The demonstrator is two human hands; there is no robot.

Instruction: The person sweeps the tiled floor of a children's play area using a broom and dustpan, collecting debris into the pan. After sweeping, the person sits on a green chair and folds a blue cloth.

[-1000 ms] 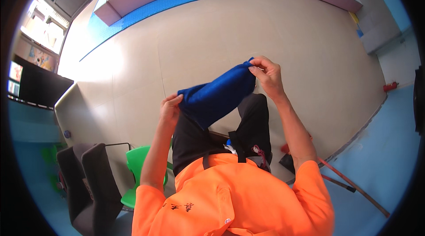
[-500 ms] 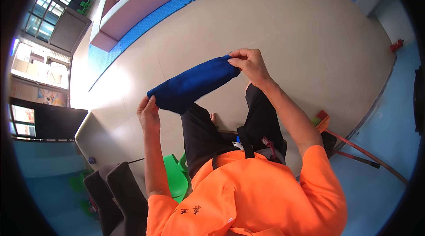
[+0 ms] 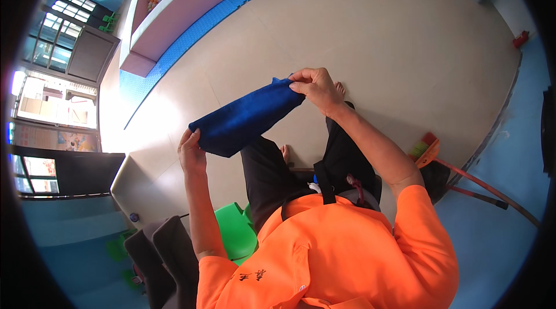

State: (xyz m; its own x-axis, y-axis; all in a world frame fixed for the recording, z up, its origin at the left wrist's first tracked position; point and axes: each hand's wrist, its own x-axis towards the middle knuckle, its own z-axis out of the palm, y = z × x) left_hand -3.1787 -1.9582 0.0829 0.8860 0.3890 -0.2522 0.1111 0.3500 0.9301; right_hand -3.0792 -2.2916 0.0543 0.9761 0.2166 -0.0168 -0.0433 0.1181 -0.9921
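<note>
Overhead, seen from a head camera: folded blue cloth [image 3: 246, 116] stretched in mid-air above the lap, well clear of the beige floor [image 3: 376, 31]. Left hand [image 3: 192, 150] clenched on the lower end, right hand [image 3: 315, 88] pinching the upper corner between thumb and fingers. Probably mid-fold, judging by the doubled layers. Best done by keeping both ends taut, lining up the edges before bringing the hands together, and holding the pinch firm so no layer slips. Nearby: green chair [image 3: 234, 231] beneath, broom [image 3: 428, 150] lying at the right, orange shirt [image 3: 336, 251] filling the foreground.
</note>
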